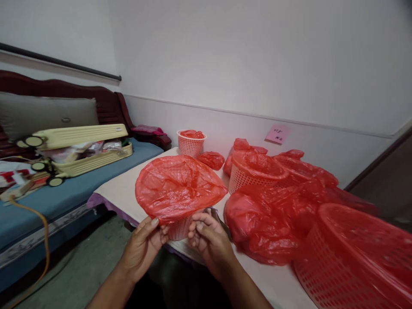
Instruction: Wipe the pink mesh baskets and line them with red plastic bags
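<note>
A thin red plastic bag point(180, 189) is spread over the mouth of a small perforated basket point(180, 229), its wide rim stretched to a point on the right. My left hand point(143, 242) pinches the bag's near edge between thumb and fingers. Close to the same edge, further right, my right hand point(214, 238) has its fingers curled in against the film; its exact grip is partly hidden. Most of the basket is covered by the bag and my hands.
Red-lined baskets point(252, 171) and a large red basket point(350, 257) stand on the right, with crumpled red bags point(273, 223) between them. A white basket point(191, 143) is at the back of the table point(128, 189). Left is a bed with an open yellow suitcase point(86, 137).
</note>
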The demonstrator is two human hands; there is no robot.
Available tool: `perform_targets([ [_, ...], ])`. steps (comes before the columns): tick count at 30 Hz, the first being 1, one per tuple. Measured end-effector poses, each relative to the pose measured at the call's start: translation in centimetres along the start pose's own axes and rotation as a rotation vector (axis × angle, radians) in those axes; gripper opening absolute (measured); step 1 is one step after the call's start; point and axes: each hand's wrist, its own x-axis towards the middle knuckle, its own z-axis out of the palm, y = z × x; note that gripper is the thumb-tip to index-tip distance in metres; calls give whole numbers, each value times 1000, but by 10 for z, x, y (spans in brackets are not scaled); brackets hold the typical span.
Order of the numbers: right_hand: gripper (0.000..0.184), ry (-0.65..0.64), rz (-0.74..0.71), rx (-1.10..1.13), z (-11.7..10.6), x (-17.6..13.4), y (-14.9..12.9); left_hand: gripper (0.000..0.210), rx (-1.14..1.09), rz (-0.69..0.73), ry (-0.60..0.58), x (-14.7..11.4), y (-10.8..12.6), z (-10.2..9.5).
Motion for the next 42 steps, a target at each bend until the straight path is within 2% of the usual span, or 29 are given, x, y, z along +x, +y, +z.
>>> perform_targets([
  [6, 23, -94, 75, -9, 21, -7, 24, 15, 142, 23, -40, -5, -2, -2],
  [10, 22, -176, 102, 80, 28, -4, 26, 21, 211, 21, 7, -5, -1, -4],
  [14, 21, -104, 96, 170, 19, 5, 25, 22, 216, 38, 54, -2, -2, -8],
  [17, 22, -31, 49, 162, 12, 9, 25, 21, 220, 33, 23, 0, -4, -11],
  [19, 22, -32, 25, 129, 12, 8, 25, 19, 214, 23, -20, 0, -6, -12],
  [24, 23, -195, 90, 45, 27, -2, 23, 14, 135, 28, -69, -2, -11, -9],
  [30, 12, -303, 165, 220, 26, 0, 24, 16, 145, -7, -7, -2, -12, -8],
  [38, 19, -244, 153, 345, 11, -3, 21, 18, 55, 46, 67, 4, -11, -10],
  [42, 29, -108, 120, 332, -2, 7, 21, 21, 66, 41, 98, 7, -13, -10],
])
